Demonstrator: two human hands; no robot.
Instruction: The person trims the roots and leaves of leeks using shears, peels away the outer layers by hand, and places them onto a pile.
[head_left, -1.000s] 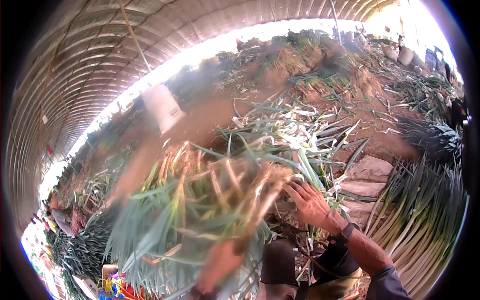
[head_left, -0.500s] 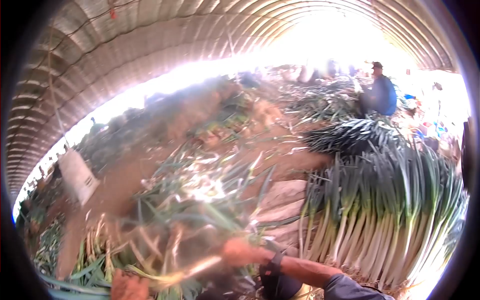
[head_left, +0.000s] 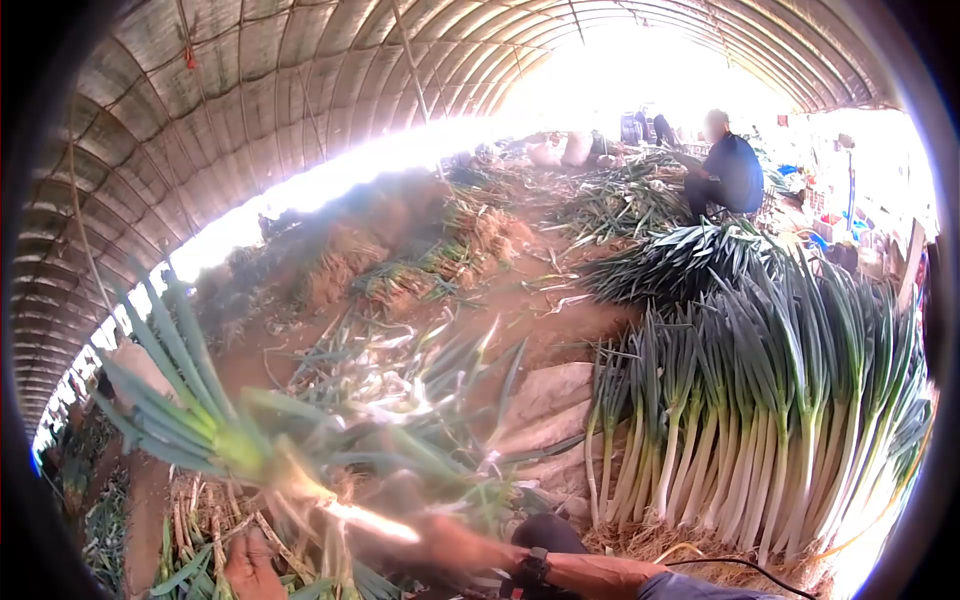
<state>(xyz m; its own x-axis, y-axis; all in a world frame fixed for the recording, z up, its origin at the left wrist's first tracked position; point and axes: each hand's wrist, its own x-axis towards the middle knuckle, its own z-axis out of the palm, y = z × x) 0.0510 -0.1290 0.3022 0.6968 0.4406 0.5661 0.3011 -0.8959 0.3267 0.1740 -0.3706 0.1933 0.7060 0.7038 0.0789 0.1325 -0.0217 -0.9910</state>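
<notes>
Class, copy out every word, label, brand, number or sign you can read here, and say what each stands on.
No readable text anywhere.
Dark wristband: too small and dark to make out any marking.
Pale hanging sack: partly hidden behind leaves; nothing legible.
Pale sacks at the back: too far off to read.
Raised leek: blurred, no label visible.

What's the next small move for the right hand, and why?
Probably swing the leek rightward to the upright row of leeks. The right hand, though motion-blurred, seems to grip its pale end; the shaft looks white like the row's, while the left hand is down by the brownish stalks, apart from it.
</notes>
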